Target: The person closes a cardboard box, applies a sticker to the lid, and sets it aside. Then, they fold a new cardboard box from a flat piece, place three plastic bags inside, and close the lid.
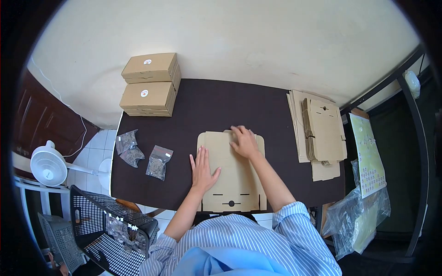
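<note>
An unfolded brown cardboard sheet [228,177] lies flat on the dark table [216,106], its slots and small round hole towards the front edge. My left hand [202,170] rests flat on the sheet's left side with the fingers spread. Over the sheet's upper right part is my right hand [243,141], its fingers apart and bent near the far edge. Neither hand has anything in its grasp. To the left of the sheet lies a clear zip bag [159,162] with coiled contents.
Stacked closed boxes [147,95] stand at the back left, above two more small bags [130,147]. Flat cardboard pieces [326,131] are piled at the right. Black baskets [110,225] and a white fan [49,164] are beyond the table's left side.
</note>
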Motion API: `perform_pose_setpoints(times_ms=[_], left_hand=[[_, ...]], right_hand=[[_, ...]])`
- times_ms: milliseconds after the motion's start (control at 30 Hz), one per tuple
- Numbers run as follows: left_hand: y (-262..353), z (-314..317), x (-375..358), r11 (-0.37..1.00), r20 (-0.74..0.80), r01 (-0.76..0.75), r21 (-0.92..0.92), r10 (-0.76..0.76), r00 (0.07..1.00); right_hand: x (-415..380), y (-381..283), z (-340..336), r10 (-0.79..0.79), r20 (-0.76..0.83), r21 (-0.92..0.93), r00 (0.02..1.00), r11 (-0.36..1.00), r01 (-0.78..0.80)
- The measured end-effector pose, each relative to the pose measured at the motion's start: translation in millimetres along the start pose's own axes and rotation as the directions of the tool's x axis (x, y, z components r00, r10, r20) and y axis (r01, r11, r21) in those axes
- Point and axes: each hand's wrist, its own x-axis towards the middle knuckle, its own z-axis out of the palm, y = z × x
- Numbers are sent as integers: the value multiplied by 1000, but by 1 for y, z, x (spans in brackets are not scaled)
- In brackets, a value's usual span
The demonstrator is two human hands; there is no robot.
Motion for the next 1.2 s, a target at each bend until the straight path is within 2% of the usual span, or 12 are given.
perform_pose_setpoints(times_ms=[67,100,233,300,500,633,733,800,833,867,933,1200], left_hand=[[4,-12,-13,1000,23,-14,-14,14,1000],[7,-20,-21,999,47,-31,-25,32,998],[6,-22,-47,999,168,28,24,-32,985],[0,-14,-50,997,49,-54,58,51,998],[-9,-1,-58,999,-47,-18,-34,17,999],[-6,-7,-53,980,-180,-53,-193,17,983],[-16,-6,-54,907,-251,-106,-407,0,968],[-22,-10,-55,873,-296,-179,-453,43,954],[-21,-23,-56,931,-189,-161,-327,103,977],[-17,-33,-56,931,-189,-162,-326,104,976],[-9,-45,-55,975,199,-217,-53,224,954],[-3,-35,-53,982,306,-177,61,150,940]], right_hand=[[4,11,3,0,-141,-56,990,998,-8],[5,11,-7,-6,-23,-85,1000,996,4],[6,2,-31,27,105,-60,994,998,-21],[-1,-5,-43,42,42,126,998,991,-47],[-56,-32,-49,-245,-318,0,916,966,258],[-105,-45,-32,-308,-317,-46,897,950,310],[-131,-47,-3,-182,-196,-16,964,983,182],[-140,-50,9,-279,-220,-238,935,945,226],[-146,-49,17,-207,-49,-278,977,943,186],[-150,-48,24,-207,-51,-277,977,943,186],[-153,-47,32,-208,-54,-321,977,930,180],[-141,-51,30,-112,117,-355,987,923,147]])
